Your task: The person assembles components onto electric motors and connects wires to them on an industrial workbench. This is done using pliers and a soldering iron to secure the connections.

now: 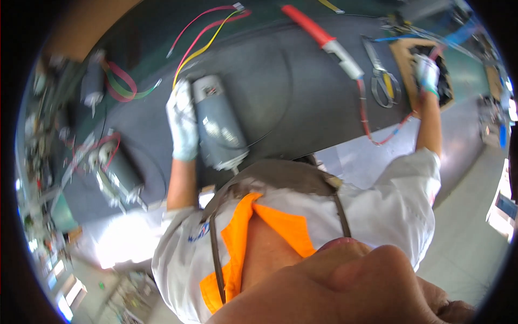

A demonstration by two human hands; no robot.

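Note:
My left hand, in a white glove, lies along the left side of a grey cylindrical motor and is closed against it. Pink and yellow wires run from its fingertips up to a white connector at the far side. My right arm reaches out to the right, and the gloved right hand is inside an open cardboard box of dark pieces. Its fingers are blurred, and a pinkish item shows beside their tips.
A red and white stick-shaped tool with a red cord lies right of centre, beside scissors. At left are another grey motor and a smaller cylinder with pink and green wires. The dark tabletop has a near edge.

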